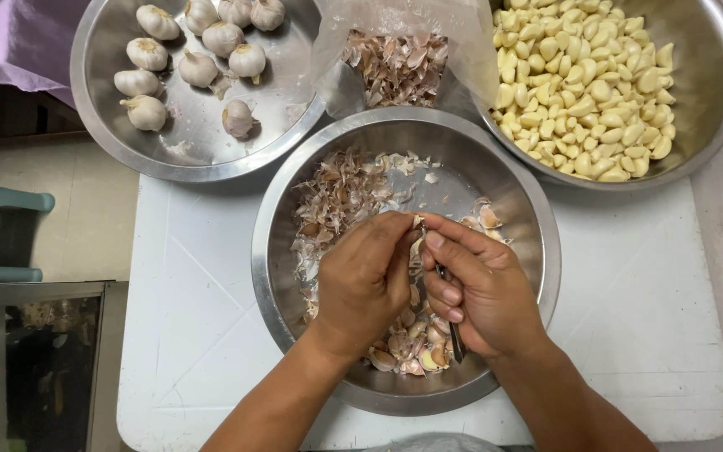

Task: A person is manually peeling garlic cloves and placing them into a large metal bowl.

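Note:
My left hand [365, 283] and my right hand [483, 289] meet over the middle steel bowl [282, 209]. Together they pinch a garlic clove [417, 248] between fingertips. My right hand also grips a small knife [455, 336], its dark end poking out below the palm. Papery garlic skins [336, 197] and unpeeled cloves [412, 347] lie in the bowl beneath the hands.
A steel bowl [98, 109] with whole garlic bulbs [198, 67] stands at the back left. Peeled cloves [583, 84] fill a bowl [717, 92] at the back right. A clear bag of skins [399, 63] sits between them. All rest on a white table [629, 301]; a teal stool [2, 230] stands left.

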